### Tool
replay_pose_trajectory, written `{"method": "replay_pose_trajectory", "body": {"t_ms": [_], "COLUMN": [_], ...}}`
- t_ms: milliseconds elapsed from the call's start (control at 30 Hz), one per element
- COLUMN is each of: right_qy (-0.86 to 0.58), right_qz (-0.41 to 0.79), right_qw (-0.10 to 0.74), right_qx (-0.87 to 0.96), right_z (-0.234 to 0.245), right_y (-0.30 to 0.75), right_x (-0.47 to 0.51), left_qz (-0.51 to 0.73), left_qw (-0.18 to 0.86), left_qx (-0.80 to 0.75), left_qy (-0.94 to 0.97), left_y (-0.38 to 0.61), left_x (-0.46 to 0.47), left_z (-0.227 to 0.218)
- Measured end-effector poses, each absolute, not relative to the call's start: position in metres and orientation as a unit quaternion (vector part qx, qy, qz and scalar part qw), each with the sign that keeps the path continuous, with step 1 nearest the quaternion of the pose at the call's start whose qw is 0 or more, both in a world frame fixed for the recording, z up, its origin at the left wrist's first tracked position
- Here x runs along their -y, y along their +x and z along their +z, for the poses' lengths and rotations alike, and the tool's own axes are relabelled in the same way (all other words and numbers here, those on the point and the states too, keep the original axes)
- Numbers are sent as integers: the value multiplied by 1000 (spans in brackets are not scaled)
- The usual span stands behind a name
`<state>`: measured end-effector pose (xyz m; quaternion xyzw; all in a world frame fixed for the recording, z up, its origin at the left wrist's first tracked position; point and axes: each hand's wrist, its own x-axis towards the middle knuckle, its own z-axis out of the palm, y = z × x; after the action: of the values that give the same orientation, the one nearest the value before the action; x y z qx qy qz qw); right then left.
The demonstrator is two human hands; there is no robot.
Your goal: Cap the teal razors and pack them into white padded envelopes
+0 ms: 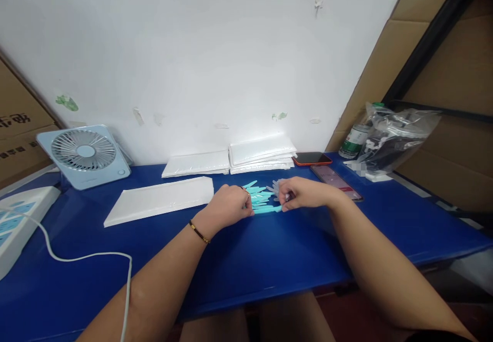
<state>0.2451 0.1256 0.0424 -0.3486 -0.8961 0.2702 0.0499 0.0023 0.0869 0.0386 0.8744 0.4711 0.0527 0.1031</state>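
Between my two hands runs a thin turquoise strip [266, 210], low over the blue table. My left hand [230, 202] is closed with its fingertips pinching the strip's left end. The strip's right end meets the curled fingers of my right hand [296, 193], which is closed too. Just behind it lies a loose pile of turquoise strips [260, 197], partly hidden by my left hand. Greyish translucent strips [273, 186] fan out beside my right hand, which covers some of them. What exactly the strips are is too small to tell.
White padded envelopes lie in a left stack [196, 163] and a right stack [262, 152] by the wall; a single envelope [162, 198] lies nearer. A fan [87, 152], power strip [29, 219], white cable [88, 255], two phones [313, 158], bottle [352, 141] and clear bag [396, 141] surround them.
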Motion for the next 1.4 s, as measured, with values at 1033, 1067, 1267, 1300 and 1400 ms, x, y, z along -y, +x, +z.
{"method": "replay_pose_trajectory", "body": {"t_ms": [1033,1067,1267,1300,1400], "right_qy": [-409,-408,-413,-414,-414], "right_qz": [435,439,438,438,436], "right_qw": [506,503,503,502,497], "right_qx": [623,623,620,620,626], "right_z": [32,33,35,35,34], "right_y": [246,245,243,242,239], "right_x": [-140,-139,-137,-136,-136], "left_qz": [404,408,416,417,416], "left_qw": [277,281,292,296,312], "left_qx": [-543,-541,-531,-528,-521], "left_qy": [683,680,678,678,677], "left_y": [-28,-28,-28,-28,-25], "left_x": [-116,-117,-118,-118,-117], "left_z": [31,31,28,28,26]}}
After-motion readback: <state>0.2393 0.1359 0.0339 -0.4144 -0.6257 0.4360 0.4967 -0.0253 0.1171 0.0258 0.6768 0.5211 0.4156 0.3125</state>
